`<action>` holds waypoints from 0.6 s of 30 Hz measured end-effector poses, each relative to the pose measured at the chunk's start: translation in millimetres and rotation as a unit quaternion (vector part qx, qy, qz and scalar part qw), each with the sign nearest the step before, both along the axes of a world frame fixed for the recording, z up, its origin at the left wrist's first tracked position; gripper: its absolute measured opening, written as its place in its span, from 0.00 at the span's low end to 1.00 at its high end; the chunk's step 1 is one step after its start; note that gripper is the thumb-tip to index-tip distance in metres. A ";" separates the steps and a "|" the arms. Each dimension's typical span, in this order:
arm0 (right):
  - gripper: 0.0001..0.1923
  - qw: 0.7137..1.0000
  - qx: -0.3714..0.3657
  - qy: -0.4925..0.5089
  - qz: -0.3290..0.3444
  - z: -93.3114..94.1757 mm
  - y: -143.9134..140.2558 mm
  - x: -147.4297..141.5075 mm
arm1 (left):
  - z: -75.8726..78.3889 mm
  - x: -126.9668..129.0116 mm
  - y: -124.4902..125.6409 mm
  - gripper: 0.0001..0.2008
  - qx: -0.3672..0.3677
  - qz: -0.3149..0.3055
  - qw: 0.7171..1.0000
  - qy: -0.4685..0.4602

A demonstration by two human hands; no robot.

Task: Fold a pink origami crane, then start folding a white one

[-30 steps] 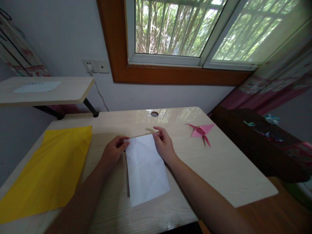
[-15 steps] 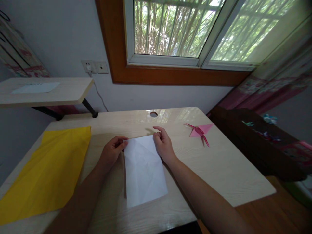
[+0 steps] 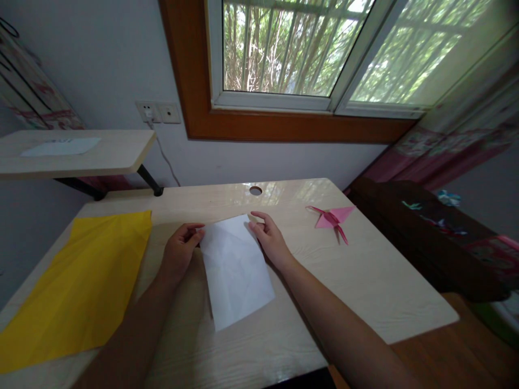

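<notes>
A folded sheet of white paper (image 3: 238, 273), with faint crease lines, lies tilted over the desk. At its upper left corner my left hand (image 3: 180, 251) pinches it between thumb and curled fingers. My right hand (image 3: 270, 240) holds the upper right edge; its thumb presses the paper there while the index finger curves out past the corner. The fingertips under the paper are hidden. Farther right on the desk rests a pink folded paper figure (image 3: 340, 215) with dark pink strips.
A large yellow sheet (image 3: 93, 275) covers the desk's left side. Behind it a raised shelf (image 3: 121, 148) stands on black legs and bears a white paper. The wooden desk (image 3: 365, 286) has a round cable hole at the back, below the window.
The white paper has turned slightly and shifted a little away from me. My left hand has moved slightly left, and my right hand has moved a little left along the paper's edge.
</notes>
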State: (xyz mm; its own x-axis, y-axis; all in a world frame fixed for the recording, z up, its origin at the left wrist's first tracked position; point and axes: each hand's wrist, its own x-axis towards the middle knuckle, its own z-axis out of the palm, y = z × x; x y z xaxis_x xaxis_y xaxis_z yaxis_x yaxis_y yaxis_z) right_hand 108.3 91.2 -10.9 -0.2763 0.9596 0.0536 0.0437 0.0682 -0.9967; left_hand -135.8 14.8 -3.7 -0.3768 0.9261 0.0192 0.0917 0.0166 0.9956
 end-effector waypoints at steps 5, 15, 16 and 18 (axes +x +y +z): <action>0.40 0.997 -0.018 0.027 0.074 -1.0 -2.7 -1.5 | -4.0 -2.3 1.5 0.20 0.002 0.026 1.000 -0.011; 0.33 0.997 0.009 0.022 0.067 -4.1 1.1 -0.9 | 0.5 -4.6 1.2 0.21 -0.015 -0.018 0.999 0.032; 0.33 0.997 0.011 0.012 0.073 -3.1 1.0 -0.6 | 0.5 -5.2 1.2 0.22 -0.021 -0.024 0.998 0.045; 0.32 0.996 0.016 -0.008 0.088 -1.0 0.8 0.2 | 0.9 -6.1 0.9 0.23 -0.036 -0.040 0.996 0.064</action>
